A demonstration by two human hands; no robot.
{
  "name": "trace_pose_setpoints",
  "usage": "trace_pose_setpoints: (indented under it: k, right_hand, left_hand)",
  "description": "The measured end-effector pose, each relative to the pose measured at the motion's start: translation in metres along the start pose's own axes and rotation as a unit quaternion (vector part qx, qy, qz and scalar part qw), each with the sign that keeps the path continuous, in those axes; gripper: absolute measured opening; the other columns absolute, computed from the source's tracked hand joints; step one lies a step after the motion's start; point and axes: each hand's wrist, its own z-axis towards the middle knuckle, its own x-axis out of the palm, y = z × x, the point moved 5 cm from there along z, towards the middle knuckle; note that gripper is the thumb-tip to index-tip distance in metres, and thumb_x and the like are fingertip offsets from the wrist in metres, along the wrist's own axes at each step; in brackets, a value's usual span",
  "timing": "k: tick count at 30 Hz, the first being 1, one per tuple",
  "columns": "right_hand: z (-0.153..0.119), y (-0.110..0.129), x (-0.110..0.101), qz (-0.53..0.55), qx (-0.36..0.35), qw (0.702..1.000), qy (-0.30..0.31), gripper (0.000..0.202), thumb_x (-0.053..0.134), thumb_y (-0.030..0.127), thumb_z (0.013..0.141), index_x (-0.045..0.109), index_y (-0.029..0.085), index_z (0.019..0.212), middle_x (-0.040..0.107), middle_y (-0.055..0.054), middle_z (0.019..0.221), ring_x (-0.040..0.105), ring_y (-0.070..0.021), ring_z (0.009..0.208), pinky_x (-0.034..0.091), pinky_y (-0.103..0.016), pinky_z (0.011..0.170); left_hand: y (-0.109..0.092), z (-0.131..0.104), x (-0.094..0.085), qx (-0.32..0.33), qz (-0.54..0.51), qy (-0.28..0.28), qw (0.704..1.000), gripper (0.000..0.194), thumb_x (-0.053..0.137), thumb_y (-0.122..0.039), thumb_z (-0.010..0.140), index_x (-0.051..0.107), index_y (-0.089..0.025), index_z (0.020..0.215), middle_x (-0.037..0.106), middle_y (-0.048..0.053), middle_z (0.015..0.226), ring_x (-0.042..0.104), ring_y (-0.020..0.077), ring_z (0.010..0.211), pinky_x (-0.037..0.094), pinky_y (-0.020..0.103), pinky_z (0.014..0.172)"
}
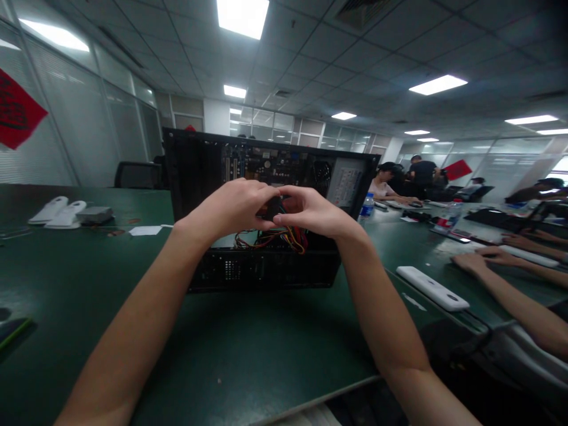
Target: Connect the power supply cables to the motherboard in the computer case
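Note:
An open black computer case [261, 273] stands before me on the green table. My left hand [235, 204] and my right hand [317, 210] meet in front of its inside, fingertips together. Pinched between them is a small black part [274, 207]; its exact kind is hidden by the fingers. A bundle of coloured power cables [295, 239] hangs just below my fingers. Behind the hands, the motherboard [275, 165] shows in the case. To its right are a round fan [321, 173] and a power supply with a pale label [345, 182].
On the left of the green table [89, 284] lie white objects [66, 213], a grey block [95, 215] and a paper piece [145, 231]. At right are a white power strip [432, 288], a water bottle [367, 205] and another person's forearms [515, 290]. More people sit farther back.

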Motion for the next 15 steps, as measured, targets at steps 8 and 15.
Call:
trace_pose_setpoints:
  k: [8,15]
  right_hand:
    - [0.001,-0.006,-0.016,-0.034,-0.01,0.994,-0.106,0.058,0.085,0.03,0.079,0.066,0.016,0.132,0.069,-0.003,0.089,0.068,-0.0202,0.083,0.058,-0.031,0.07]
    - [0.008,-0.025,-0.036,-0.062,-0.016,0.96,-0.273,0.047,0.082,0.04,0.081,0.07,0.018,0.12,0.063,0.0,0.08,0.059,-0.0167,0.071,0.049,-0.028,0.062]
  left_hand:
    - [0.009,0.002,0.012,-0.073,-0.211,-0.043,0.974,0.059,0.077,-0.035,0.089,0.061,-0.018,0.143,0.08,0.008,0.103,0.076,0.0225,0.091,0.058,0.032,0.083]
    - [0.014,0.007,0.042,-0.197,-0.417,-0.001,0.888,0.034,0.065,-0.042,0.093,0.082,-0.015,0.103,0.082,0.008,0.098,0.073,0.0218,0.085,0.055,0.03,0.073]
